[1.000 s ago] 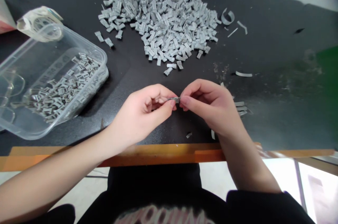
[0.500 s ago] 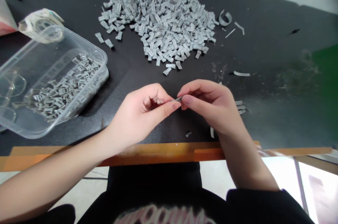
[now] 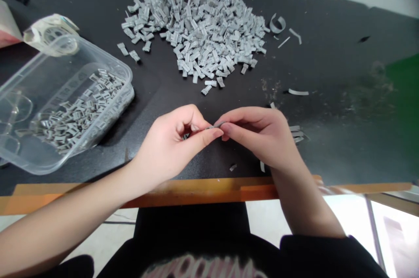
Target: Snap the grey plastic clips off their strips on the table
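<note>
My left hand [image 3: 178, 140] and my right hand [image 3: 257, 134] meet fingertip to fingertip above the table's front part. Between them they pinch a small grey piece [image 3: 216, 125], mostly covered by the thumbs and forefingers, so its exact form is hidden. Both hands are closed on it. Beyond them lies a large heap of small grey plastic pieces [image 3: 209, 29]. On the left stands a clear plastic container [image 3: 42, 168], tilted in the view, holding many small grey clip-like pieces [image 3: 81, 114].
A roll of tape [image 3: 52, 33] rests by the container's far rim. Scattered grey strips [image 3: 296, 134] and a curled strip [image 3: 277, 24] lie to the right. One small scrap [image 3: 233, 167] sits near the orange-brown table edge [image 3: 196, 188].
My right hand has dipped slightly and its fingers have shifted a little left, closer to my left fingertips. Both hands still pinch the small grey piece.
</note>
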Tool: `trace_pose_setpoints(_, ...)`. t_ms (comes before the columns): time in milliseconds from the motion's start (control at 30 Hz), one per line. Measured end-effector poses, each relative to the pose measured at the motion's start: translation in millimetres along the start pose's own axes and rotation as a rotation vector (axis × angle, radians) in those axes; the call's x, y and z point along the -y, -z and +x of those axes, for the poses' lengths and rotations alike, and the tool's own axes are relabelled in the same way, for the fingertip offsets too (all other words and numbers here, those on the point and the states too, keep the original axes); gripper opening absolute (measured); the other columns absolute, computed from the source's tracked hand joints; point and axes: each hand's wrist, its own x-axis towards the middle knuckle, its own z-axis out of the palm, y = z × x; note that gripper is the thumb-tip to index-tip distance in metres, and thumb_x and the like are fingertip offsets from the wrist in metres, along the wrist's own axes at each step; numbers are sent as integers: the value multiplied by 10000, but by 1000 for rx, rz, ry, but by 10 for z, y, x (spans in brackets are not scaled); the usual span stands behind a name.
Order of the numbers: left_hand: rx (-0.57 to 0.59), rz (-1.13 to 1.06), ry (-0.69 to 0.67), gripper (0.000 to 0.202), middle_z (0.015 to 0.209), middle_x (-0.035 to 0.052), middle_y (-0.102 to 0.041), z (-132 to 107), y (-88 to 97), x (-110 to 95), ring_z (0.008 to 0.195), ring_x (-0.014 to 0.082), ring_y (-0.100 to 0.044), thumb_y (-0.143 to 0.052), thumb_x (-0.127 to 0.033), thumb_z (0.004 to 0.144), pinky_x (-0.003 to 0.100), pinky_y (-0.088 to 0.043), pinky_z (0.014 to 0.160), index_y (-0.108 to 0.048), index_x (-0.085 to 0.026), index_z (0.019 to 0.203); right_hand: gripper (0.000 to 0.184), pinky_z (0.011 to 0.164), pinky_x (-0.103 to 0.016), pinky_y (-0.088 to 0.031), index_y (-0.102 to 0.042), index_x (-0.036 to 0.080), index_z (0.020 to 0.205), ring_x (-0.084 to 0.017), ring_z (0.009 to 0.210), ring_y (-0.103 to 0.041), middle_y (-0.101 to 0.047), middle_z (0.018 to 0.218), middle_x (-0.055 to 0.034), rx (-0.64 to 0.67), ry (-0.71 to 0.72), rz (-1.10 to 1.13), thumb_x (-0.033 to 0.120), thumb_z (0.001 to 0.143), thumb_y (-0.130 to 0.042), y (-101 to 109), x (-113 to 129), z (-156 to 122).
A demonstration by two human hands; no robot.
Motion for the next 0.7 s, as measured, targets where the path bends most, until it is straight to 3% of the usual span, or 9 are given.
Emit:
trace_pose_setpoints(200, 4, 19, 23, 235, 655, -39, -582, 9, 4, 24, 596, 116, -459, -759, -312, 841, 265, -350, 552, -611, -200, 697, 115, 752, -325, -588, -841, 242, 921, -182, 740, -718, -790, 809, -13, 12, 17, -66, 289, 918, -735, -6, 16, -16)
trace_pose_setpoints(500, -32, 3, 32, 258, 604, -47, -583, 20, -6, 22, 562, 103, -445, -791, -307, 820, 242, -338, 519, -618, -193, 666, 149, 725, -306, -569, -835, 228, 946, -177, 747, -711, -788, 817, -15, 38, 13, -102, 259, 946, -690, -28, 39, -6)
trace_pose_setpoints(700, -3, -36, -6, 48, 712, -34, -673, 47, -23, -33, 644, 109, -580, -748, -209, 846, 216, -442, 589, -706, -187, 849, 123, 676, -279, -543, -824, 207, 905, -159, 707, -688, -764, 757, -9, -19, -29, -55, 264, 922, -717, -5, -3, 34)
